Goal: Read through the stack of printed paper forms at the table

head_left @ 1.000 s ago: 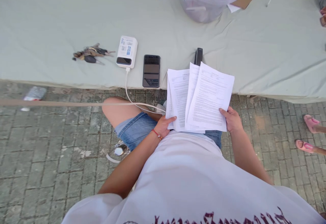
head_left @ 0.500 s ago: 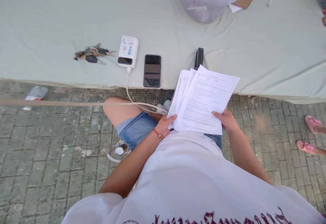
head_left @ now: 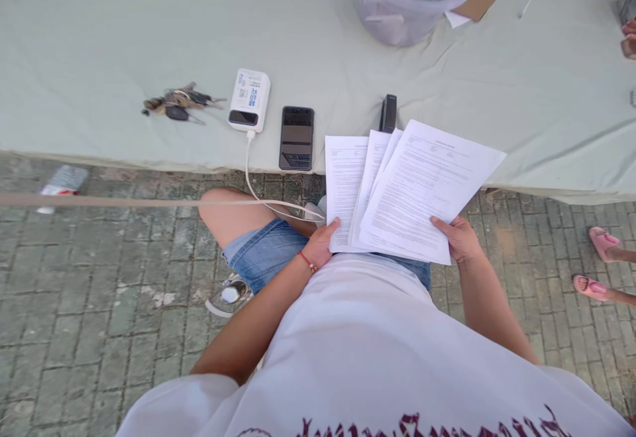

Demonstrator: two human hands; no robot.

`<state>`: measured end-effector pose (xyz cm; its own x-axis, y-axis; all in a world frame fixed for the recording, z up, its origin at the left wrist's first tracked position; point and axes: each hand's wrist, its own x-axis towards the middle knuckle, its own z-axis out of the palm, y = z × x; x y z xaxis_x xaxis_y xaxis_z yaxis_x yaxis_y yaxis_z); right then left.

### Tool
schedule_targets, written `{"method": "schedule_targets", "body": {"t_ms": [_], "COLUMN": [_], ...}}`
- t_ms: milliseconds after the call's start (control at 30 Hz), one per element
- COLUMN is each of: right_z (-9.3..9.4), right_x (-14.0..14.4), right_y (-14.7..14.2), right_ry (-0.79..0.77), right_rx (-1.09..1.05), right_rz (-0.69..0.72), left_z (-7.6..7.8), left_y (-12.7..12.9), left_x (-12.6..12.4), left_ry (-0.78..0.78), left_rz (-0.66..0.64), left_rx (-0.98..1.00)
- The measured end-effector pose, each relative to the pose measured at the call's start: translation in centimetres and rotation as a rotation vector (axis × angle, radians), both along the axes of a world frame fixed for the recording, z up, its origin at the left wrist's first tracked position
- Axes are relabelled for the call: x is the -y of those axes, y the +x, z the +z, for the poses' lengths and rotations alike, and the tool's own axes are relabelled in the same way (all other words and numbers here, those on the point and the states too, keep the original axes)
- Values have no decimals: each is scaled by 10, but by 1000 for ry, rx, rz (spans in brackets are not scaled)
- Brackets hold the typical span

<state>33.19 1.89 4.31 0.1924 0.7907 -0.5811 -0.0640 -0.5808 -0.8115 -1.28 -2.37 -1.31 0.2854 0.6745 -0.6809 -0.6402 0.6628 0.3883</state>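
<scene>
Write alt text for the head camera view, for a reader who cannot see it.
A seated person fans out printed sheets over their lap, left hand and right hand each gripping a lower corner. Ahead, a cloth-covered table holds keys, a white power bank, a dark phone and a black stapler.

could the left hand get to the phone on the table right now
Probably yes, once it lets go: the left hand holds the papers, but the phone lies near the table edge with nothing between.

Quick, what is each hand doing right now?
Left hand: closed on the lower left of the fanned printed sheets.
Right hand: closed on the top sheet.
</scene>
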Motion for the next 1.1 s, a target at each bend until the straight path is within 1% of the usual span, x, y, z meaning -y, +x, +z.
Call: {"method": "schedule_targets", "body": {"t_ms": [100,200,367,500,633,833,967,1100], "right_z": [-3,-10,-18,-15,-8,0,-1,-11], "right_x": [-1,-3,-6,-4,0,0,-1,-1], "right_y": [-15,-25,-21,-14,-7,7,2,-15], "right_ry": [-11,1,3,-23,-37,14,29,15], "right_rx": [-35,-46,41,43,10,1,-23,-45], "right_rz": [61,125,170,138,51,-55,-41,20], "left_z": [3,3,-1,1,3,-4,-8,-7], "left_y": [2,3,2,-1,-3,-5,-4,-2], "left_x": [0,2,4,2,2,3,2,3], "left_ry": [23,47,30,12,9,-17,-22,-10], "left_rz": [8,22,48,5,-18,1,20,32], "left_rx": [53,32,-22,31,79,85,111,150]}}
